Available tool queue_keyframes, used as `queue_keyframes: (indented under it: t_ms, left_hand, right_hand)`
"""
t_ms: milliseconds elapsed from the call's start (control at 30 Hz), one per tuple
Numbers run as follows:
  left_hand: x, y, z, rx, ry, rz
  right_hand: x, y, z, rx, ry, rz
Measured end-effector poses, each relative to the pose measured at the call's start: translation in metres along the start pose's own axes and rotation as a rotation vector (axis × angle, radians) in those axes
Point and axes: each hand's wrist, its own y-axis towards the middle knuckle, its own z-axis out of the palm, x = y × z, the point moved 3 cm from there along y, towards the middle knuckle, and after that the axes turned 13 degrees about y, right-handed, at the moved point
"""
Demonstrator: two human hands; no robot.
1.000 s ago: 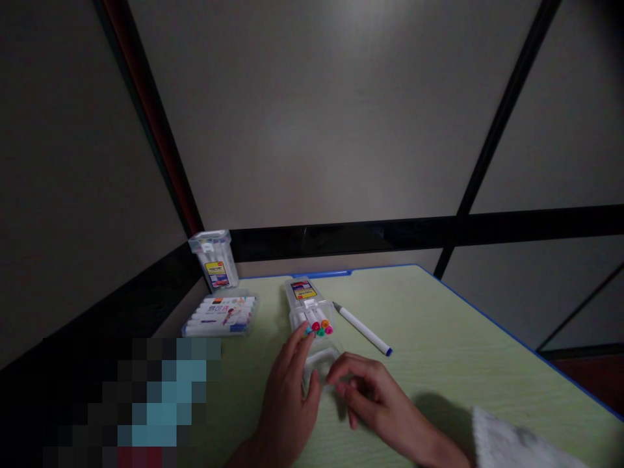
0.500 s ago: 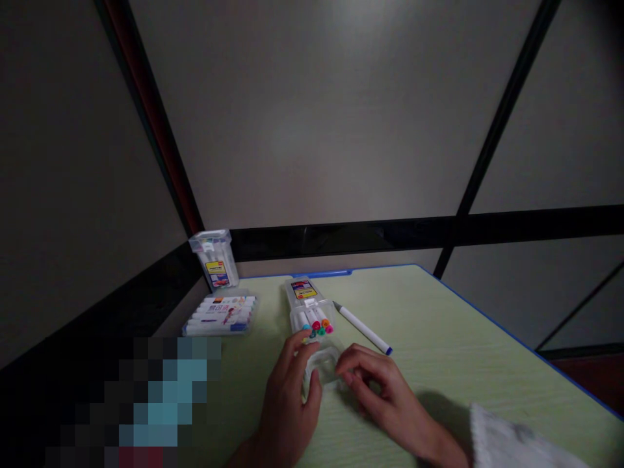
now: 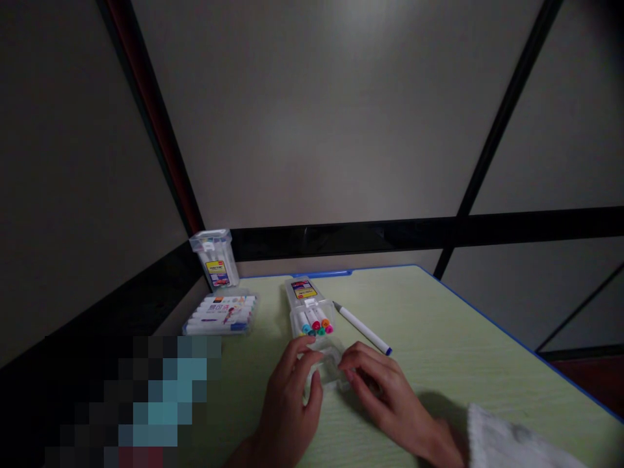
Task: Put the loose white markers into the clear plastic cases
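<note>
A clear plastic marker case (image 3: 295,296) lies on its back, with its transparent lid (image 3: 329,367) swung open toward me. Several white markers (image 3: 314,318) inside show coloured ends: blue, red, orange, green and pink. My left hand (image 3: 291,396) curves over the lid's left side, fingers and thumb apart, fingertips close to the marker ends. At the right edge of the lid, my right hand (image 3: 392,400) has its fingers curled and its thumb and fingertips closed on the rim. A loose white marker (image 3: 363,328) with a blue end lies to the right of the case.
On the left, a flat pack of markers (image 3: 221,315) lies on the pale green table (image 3: 468,364). Behind it stands an upright clear marker case (image 3: 217,263). A blue strip (image 3: 326,273) sits at the table's far edge, below the grey wall panels (image 3: 312,130).
My left fingertips have drawn back slightly from the marker ends, uncovering more of them. The right hand and lid have shifted very slightly. The other markers and cases stay put.
</note>
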Motion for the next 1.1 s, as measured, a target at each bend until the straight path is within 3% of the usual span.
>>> queue_keyframes:
  t_ms: [300, 633, 867, 1100]
  left_hand:
    - [-0.001, -0.001, -0.001, 0.012, -0.016, -0.002]
    - [-0.003, -0.001, -0.001, 0.022, -0.006, 0.024]
    - [-0.003, 0.000, -0.002, 0.016, 0.005, 0.039]
    - [-0.004, -0.002, -0.003, 0.023, 0.009, 0.049]
  right_hand:
    - [-0.004, 0.004, -0.004, -0.039, -0.101, -0.009]
    - [-0.018, 0.004, -0.009, -0.062, -0.451, 0.092]
    - [-0.021, 0.006, -0.017, -0.135, -0.542, 0.070]
    - [-0.037, 0.008, -0.023, -0.099, -0.681, 0.174]
